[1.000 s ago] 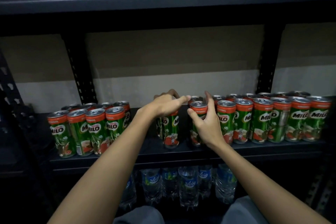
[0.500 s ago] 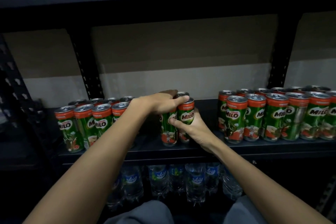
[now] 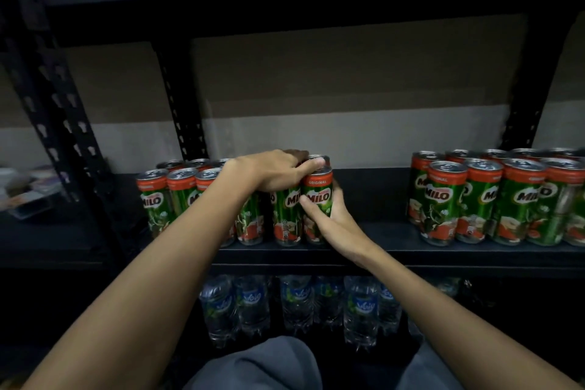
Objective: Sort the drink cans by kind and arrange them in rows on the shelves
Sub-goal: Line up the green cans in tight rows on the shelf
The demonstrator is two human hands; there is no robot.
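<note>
Cans (image 3: 316,203) I handle are green with orange tops, marked MILO, upright on the shelf (image 3: 380,250); my left hand (image 3: 272,171) fingers curl over their tops, right hand (image 3: 335,222) grasps one.

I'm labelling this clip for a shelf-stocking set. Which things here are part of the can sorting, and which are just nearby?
Job:
green and red Milo cans under the hands
left cluster of cans
right cluster of cans
dark metal shelf
left hand
right hand

Nearby:
clear plastic water bottles below
blurred clutter far left
</note>
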